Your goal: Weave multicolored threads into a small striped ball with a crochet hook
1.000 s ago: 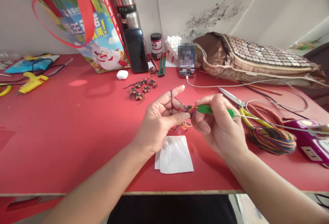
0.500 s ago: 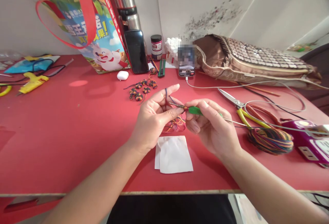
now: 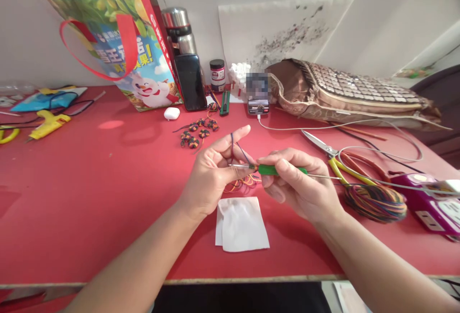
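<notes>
My right hand (image 3: 296, 186) is closed around a crochet hook with a green handle (image 3: 275, 169), its metal tip pointing left. My left hand (image 3: 212, 174) pinches multicoloured yarn (image 3: 241, 184) at the hook's tip, with a dark strand looped over the raised index finger. Loose yarn hangs from the pinch onto the red table (image 3: 108, 198). A white folded paper (image 3: 241, 223) lies just below both hands.
A skein of multicoloured yarn (image 3: 375, 202) and yellow-handled scissors (image 3: 332, 157) lie to the right, beside a purple power strip (image 3: 429, 202). Small crocheted pieces (image 3: 196, 131), a white earbud case (image 3: 171, 113), two phones, a flask, a printed gift bag (image 3: 122, 49) and a brown bag (image 3: 345, 92) stand further back.
The hook has been pushed leftward into the yarn at my left fingers and now lies more level. Both hands sit slightly lower in view, and the camera has tilted.
</notes>
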Motion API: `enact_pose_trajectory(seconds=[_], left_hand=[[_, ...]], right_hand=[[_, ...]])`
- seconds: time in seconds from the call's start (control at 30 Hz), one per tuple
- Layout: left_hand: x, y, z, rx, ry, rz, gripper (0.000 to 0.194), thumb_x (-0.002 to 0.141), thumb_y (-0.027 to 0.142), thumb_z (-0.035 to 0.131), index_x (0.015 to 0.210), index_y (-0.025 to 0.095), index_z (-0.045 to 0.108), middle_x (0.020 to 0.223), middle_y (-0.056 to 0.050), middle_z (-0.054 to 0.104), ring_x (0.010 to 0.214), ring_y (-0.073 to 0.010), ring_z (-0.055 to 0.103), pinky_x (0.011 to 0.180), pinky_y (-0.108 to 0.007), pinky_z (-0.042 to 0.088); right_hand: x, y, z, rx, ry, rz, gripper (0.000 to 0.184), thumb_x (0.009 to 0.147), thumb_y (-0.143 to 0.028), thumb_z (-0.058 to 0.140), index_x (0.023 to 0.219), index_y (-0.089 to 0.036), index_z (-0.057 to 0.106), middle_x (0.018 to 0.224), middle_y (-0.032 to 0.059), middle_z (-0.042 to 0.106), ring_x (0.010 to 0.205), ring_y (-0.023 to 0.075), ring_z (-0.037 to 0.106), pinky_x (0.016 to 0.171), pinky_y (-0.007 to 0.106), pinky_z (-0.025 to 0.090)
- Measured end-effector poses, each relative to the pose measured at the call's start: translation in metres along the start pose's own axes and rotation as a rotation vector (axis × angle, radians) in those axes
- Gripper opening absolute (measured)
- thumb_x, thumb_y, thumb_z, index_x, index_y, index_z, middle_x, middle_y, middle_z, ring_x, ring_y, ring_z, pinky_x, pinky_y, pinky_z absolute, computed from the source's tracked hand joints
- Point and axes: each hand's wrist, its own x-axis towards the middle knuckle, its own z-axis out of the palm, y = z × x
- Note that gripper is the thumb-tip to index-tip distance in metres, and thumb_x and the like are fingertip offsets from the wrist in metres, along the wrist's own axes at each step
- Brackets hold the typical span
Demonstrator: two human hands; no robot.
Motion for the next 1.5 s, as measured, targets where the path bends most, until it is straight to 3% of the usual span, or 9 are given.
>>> enact_pose_trajectory(seconds=[0.23,0.47,0.57,0.8,1.07,1.37,1.5], left_hand=[[-0.001,-0.005,0.006,-0.055,0.082,0.039,0.063,0.066,0.014,0.105,0.123,0.031,0.086,0.081,0.005,0.076,0.080,-0.0104,0.073,0.082,-0.022,0.061],[-0.002,-0.006,0.003,0.034,0.080,0.084,0.055,0.081,0.025,0.099,0.133,0.030,0.083,0.101,0.000,0.082,0.091,-0.0141,0.073,0.087,-0.027,0.062],[0.000,-0.006,0.000,0.037,0.079,0.078,0.054,0.080,0.023,0.099,0.132,0.029,0.083,0.097,0.000,0.082,0.092,-0.0151,0.075,0.088,-0.028,0.063],[0.004,-0.008,0.001,-0.087,0.062,0.014,0.067,0.063,0.013,0.105,0.125,0.026,0.084,0.082,0.004,0.079,0.077,-0.0111,0.073,0.078,-0.023,0.061],[-0.001,-0.014,0.010,-0.102,0.173,0.059,0.068,0.071,0.013,0.101,0.135,0.024,0.079,0.084,0.005,0.077,0.082,-0.0104,0.075,0.078,-0.022,0.060],[0.001,-0.012,0.006,-0.048,0.131,0.092,0.060,0.079,0.015,0.095,0.136,0.022,0.078,0.088,0.002,0.080,0.090,-0.0134,0.077,0.090,-0.027,0.061],[0.001,-0.010,0.006,-0.057,0.152,0.074,0.056,0.079,0.013,0.094,0.133,0.022,0.079,0.085,0.003,0.079,0.085,-0.0119,0.076,0.087,-0.026,0.060]], right_hand=[[0.001,0.006,0.003,0.021,0.099,-0.112,0.019,0.098,-0.042,0.086,0.102,-0.024,0.087,0.072,0.0003,0.077,0.046,0.0098,0.058,0.046,0.025,0.048],[0.005,0.010,0.002,0.048,0.110,-0.061,0.023,0.097,-0.045,0.086,0.102,-0.022,0.085,0.072,-0.0002,0.076,0.047,0.0093,0.056,0.047,0.025,0.050],[0.004,0.011,0.002,0.077,0.083,-0.041,0.021,0.097,-0.042,0.087,0.101,-0.022,0.086,0.072,0.0002,0.077,0.047,0.0094,0.058,0.048,0.025,0.051],[0.000,0.009,0.004,0.080,0.088,-0.006,0.023,0.092,-0.046,0.092,0.097,-0.024,0.089,0.071,0.0013,0.078,0.048,0.0110,0.059,0.049,0.028,0.053],[0.004,0.011,0.009,0.122,0.203,0.019,0.027,0.088,-0.050,0.095,0.098,-0.026,0.091,0.072,0.0005,0.076,0.050,0.0099,0.058,0.047,0.025,0.052],[0.008,0.012,0.007,0.169,0.192,0.047,0.027,0.085,-0.049,0.097,0.094,-0.025,0.091,0.071,-0.0002,0.077,0.050,0.0079,0.056,0.049,0.023,0.051],[0.006,0.013,0.007,0.159,0.162,0.049,0.025,0.089,-0.048,0.095,0.098,-0.026,0.091,0.074,0.0001,0.077,0.051,0.0081,0.060,0.051,0.024,0.052]])
